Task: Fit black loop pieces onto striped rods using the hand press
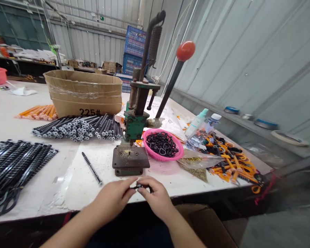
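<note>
Fingers (133, 182) of the left hand (111, 199) and the right hand (157, 199) grasp a small black piece (141, 187) between them, its shape mostly hidden, just over the near edge of the white-topped workbench (28, 103). Neither hand is clenched into a fist or released. A light, steady pinch at the fingertips, with the wrists low and close together, looks like the surest way to handle something this small.

Straight ahead stands a green cast-iron hand press (135, 125) with a rust-brown base plate (130, 160) and a long black lever tipped by a red ball (185, 51). A pink plastic basket (162, 144) of black curved pieces sits just beside it. A lone black-and-white rod (92, 168) lies on a clear plastic sheet (93, 187), while many similar rods (77, 128) lie in rows behind. Black strips (15, 165) are stacked at the left, and an orange-and-black heap (234, 162) lies at the right beside a clear bag of brass-coloured bits (196, 165). A cardboard box (84, 94) marked 225# stands farther back, with blue plastic crates (134, 51) against pale corrugated metal walls (222, 51).
</note>
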### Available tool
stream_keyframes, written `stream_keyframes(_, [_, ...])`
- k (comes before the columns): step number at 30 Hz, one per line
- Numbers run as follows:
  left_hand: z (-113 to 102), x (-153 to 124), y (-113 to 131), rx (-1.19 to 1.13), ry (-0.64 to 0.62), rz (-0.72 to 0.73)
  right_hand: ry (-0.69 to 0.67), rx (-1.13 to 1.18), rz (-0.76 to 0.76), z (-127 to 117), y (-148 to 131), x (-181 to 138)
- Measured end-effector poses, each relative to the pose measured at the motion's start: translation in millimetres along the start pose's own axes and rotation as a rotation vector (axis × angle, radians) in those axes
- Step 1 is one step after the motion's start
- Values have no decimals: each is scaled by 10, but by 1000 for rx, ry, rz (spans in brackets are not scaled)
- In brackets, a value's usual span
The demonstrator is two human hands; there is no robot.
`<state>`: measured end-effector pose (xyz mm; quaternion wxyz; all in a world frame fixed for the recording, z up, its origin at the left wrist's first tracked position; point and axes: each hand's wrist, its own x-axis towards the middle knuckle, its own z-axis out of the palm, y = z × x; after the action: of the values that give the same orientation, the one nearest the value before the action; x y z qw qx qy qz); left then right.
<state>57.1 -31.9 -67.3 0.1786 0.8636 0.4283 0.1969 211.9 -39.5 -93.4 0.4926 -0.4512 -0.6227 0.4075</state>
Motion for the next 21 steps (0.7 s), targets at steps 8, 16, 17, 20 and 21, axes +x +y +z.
stream_keyframes(8, [-436,804,-481,211,-134,-49,-39,-518,-205,-54,248,1095])
stream_keyframes(16, [-373,894,-707,284,-141,-13,-130,-688,-272,-40,325,1264])
stream_keyframes(17, [-368,887,-713,295,-141,-13,-147,-710,-277,-44,314,1258])
stream_keyframes(20, [-359,868,-717,322,-138,-13,-176,-772,-286,-48,270,1242])
stream_keyframes(21, [-359,862,-717,329,-138,-13,-182,-790,-288,-46,254,1239])
